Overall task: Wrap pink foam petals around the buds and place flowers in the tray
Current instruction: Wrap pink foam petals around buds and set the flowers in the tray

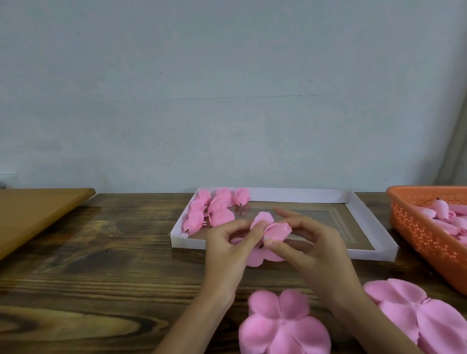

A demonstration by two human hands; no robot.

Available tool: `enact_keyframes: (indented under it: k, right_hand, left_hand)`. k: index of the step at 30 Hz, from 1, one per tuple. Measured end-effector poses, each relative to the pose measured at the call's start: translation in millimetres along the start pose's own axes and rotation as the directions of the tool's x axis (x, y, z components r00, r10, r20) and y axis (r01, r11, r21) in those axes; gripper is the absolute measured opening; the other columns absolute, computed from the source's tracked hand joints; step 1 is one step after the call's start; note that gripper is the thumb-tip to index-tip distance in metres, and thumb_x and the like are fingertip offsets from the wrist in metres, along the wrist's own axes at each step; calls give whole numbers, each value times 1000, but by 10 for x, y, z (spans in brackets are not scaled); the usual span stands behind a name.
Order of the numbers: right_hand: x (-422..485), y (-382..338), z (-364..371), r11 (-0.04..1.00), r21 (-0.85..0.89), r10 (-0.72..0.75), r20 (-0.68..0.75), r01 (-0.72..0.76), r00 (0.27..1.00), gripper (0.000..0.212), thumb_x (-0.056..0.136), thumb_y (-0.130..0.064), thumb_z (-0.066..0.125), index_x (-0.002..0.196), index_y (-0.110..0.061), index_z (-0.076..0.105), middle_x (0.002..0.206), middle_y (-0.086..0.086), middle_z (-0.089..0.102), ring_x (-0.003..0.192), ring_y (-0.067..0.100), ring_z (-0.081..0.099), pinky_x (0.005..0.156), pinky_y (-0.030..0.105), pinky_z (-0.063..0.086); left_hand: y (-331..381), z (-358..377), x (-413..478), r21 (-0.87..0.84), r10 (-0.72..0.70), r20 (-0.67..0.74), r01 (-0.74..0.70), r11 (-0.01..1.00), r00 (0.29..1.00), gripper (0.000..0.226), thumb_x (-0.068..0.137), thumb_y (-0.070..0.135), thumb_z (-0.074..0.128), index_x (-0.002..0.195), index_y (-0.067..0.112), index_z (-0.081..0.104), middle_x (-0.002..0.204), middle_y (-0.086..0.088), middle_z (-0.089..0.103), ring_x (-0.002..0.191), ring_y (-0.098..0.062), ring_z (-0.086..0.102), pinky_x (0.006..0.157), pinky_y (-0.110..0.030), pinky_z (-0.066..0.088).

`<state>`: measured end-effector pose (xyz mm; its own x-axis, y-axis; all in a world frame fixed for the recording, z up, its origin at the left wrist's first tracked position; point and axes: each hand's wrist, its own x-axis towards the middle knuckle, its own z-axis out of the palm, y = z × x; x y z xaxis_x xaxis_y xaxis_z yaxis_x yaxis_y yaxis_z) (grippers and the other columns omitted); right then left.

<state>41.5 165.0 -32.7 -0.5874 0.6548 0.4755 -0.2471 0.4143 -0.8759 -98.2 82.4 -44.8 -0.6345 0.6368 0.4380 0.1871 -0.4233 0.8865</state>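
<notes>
Left hand (225, 248), head view: pinches a petal (262, 219) against the half-wrapped flower (278, 230). Right hand (313, 243): grips that flower at its base, over the near rim of the tray (296, 193). Advice: overlap petals snugly; keep the base pinched.

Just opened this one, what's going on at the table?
A person is assembling foam flowers. Their left hand and right hand pinch a half-wrapped flower above the wooden table, just in front of the white tray. Finished flowers sit in the tray's far left corner. An orange basket at right holds bare buds; two flat petal pieces lie nearest the person.
</notes>
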Motion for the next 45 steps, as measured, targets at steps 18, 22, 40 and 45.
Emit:
enact_keyframes:
  k: [18, 22, 40, 45]
  right_hand:
    - [41, -82, -69, 984, 171, -31, -152, 57, 988, 24, 76, -7, 88, 90, -12, 69, 90, 8, 80, 86, 24, 79, 68, 24, 60]
    - [55, -61, -83, 990, 143, 12, -167, 12, 986, 42, 77, -3, 87, 113, -17, 70, 97, 3, 81, 91, 22, 79, 72, 29, 63]
    - [-7, -122, -47, 994, -98, -54, -38, 50, 998, 25, 76, -16, 92, 96, -20, 78, 86, -4, 81, 80, 16, 79, 72, 41, 65]
    - [17, -146, -69, 997, -37, -67, -34, 65, 997, 22, 77, -6, 90, 92, -14, 76, 88, 1, 81, 85, 23, 79, 79, 49, 64]
  left_hand:
    - [8, -131, 78, -10, -92, 161, 95, 995, 983, 35, 73, 26, 88, 106, 18, 80, 107, -6, 80, 106, -23, 75, 88, -31, 61]
    - [-54, -146, 77, -128, -224, 99, 235, 963, 970, 26, 72, 20, 93, 94, 10, 83, 100, -19, 79, 98, -33, 76, 90, -43, 61]
    - [79, 36, -49, 12, 142, 17, -142, 990, 990, 5, 90, 8, 79, 92, 6, 82, 82, -5, 78, 79, -12, 71, 74, -21, 54]
    - [114, -7, -27, -94, 91, 78, -84, 992, 993, 37, 100, 28, 58, 87, 1, 80, 90, -21, 75, 91, -33, 74, 84, -37, 59]
